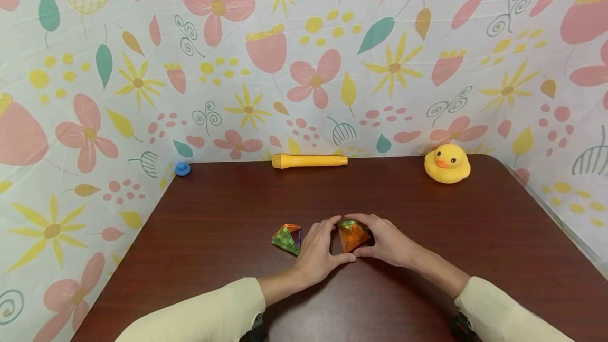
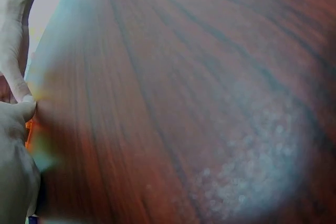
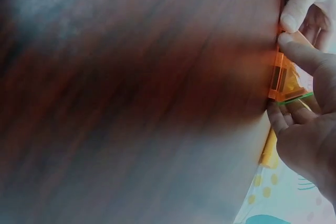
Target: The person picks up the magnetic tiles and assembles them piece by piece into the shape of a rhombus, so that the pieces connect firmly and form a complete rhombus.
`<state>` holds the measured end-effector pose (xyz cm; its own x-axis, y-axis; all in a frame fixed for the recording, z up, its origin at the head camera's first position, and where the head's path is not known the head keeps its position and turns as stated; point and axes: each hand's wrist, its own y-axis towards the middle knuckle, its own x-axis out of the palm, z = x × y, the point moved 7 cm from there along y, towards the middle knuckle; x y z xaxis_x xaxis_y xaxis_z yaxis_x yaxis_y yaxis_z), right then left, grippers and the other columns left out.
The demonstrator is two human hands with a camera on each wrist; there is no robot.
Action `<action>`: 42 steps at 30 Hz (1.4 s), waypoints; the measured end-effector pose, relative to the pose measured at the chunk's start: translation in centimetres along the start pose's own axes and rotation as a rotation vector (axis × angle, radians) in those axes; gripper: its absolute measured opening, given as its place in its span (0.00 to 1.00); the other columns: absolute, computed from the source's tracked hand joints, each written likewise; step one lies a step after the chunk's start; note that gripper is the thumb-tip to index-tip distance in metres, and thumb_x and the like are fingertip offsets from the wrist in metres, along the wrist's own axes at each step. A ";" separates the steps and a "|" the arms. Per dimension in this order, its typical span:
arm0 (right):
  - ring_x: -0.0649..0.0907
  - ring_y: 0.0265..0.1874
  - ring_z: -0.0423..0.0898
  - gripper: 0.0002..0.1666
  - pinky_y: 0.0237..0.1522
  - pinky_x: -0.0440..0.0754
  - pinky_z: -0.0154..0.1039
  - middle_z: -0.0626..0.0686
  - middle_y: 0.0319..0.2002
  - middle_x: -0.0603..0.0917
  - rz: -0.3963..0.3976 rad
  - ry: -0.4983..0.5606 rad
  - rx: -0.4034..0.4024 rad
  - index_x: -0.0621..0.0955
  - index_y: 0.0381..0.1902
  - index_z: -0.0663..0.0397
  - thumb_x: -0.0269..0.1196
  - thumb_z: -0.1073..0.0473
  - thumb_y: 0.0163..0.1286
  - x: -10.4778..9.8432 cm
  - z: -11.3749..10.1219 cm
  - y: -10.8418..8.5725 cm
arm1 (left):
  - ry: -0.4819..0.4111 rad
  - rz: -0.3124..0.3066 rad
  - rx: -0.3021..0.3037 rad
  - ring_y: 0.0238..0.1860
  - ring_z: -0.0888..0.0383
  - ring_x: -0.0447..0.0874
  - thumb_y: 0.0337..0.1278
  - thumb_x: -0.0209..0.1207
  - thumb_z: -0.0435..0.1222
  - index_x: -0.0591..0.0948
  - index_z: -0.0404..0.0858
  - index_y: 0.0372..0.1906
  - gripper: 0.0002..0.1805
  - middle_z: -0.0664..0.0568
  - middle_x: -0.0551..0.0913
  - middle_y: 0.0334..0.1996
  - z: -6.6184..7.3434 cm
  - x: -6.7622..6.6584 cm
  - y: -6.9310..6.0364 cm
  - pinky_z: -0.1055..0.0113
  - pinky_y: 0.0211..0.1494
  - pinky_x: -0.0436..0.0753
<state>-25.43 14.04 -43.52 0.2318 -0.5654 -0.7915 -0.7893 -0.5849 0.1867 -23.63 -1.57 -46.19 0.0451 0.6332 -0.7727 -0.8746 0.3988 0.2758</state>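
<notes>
A translucent orange and green magnetic-tile pyramid (image 1: 352, 237) stands on the table between both hands. My right hand (image 1: 389, 241) grips it from the right, thumb at the near corner and fingers at the far side. From the left, my left hand (image 1: 317, 252) curves round the same pyramid, its thumb tip close to the right thumb at the near corner. In the right wrist view, the orange tile wall (image 3: 278, 74) shows between the right thumb and fingers. A second tile shape (image 1: 286, 239), green, orange and purple, lies just left of the left hand. The left wrist view mostly hides the pyramid.
On the dark wooden table (image 1: 228, 199), a yellow toy microphone (image 1: 311, 161) lies along the back edge. A yellow rubber duck (image 1: 447, 163) sits at the back right, a small blue duck (image 1: 182, 169) at the back left. A flowered cloth (image 1: 313, 78) hangs behind.
</notes>
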 end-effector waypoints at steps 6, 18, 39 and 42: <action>0.83 0.57 0.53 0.51 0.59 0.83 0.54 0.59 0.63 0.82 -0.031 0.035 -0.001 0.71 0.75 0.61 0.83 0.56 0.59 0.5 0.0 0.3 | -0.014 -0.058 -0.021 0.69 0.49 0.73 0.58 0.76 0.53 0.64 0.36 0.81 0.53 0.47 0.76 0.72 0.1 -0.2 -0.1 0.52 0.69 0.77; 0.83 0.53 0.50 0.53 0.56 0.84 0.49 0.58 0.60 0.82 -0.034 0.064 -0.010 0.72 0.74 0.61 0.85 0.52 0.56 1.3 0.0 0.9 | -0.035 -0.131 -0.026 0.79 0.47 0.63 0.59 0.76 0.52 0.54 0.38 0.86 0.59 0.47 0.62 0.82 1.1 -3.7 0.2 0.45 0.76 0.70; 0.82 0.48 0.48 0.46 0.51 0.86 0.44 0.55 0.57 0.82 -0.027 0.109 0.031 0.74 0.70 0.55 0.84 0.53 0.59 1.6 0.2 1.0 | 0.042 -0.250 0.097 0.78 0.50 0.65 0.62 0.74 0.55 0.63 0.42 0.83 0.51 0.50 0.68 0.79 -4.8 -11.7 1.2 0.47 0.77 0.69; 0.82 0.48 0.48 0.45 0.50 0.86 0.43 0.55 0.57 0.82 -0.025 0.107 0.037 0.74 0.70 0.54 0.84 0.53 0.59 1.5 0.2 1.0 | 0.006 -0.285 0.078 0.77 0.49 0.67 0.61 0.73 0.57 0.63 0.43 0.84 0.52 0.51 0.68 0.79 -6.2 -11.7 0.7 0.45 0.77 0.69</action>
<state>-25.95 12.74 -44.69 0.3097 -0.6106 -0.7288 -0.8022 -0.5793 0.1444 -27.71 -12.82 -40.48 0.2805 0.4840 -0.8289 -0.7874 0.6099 0.0897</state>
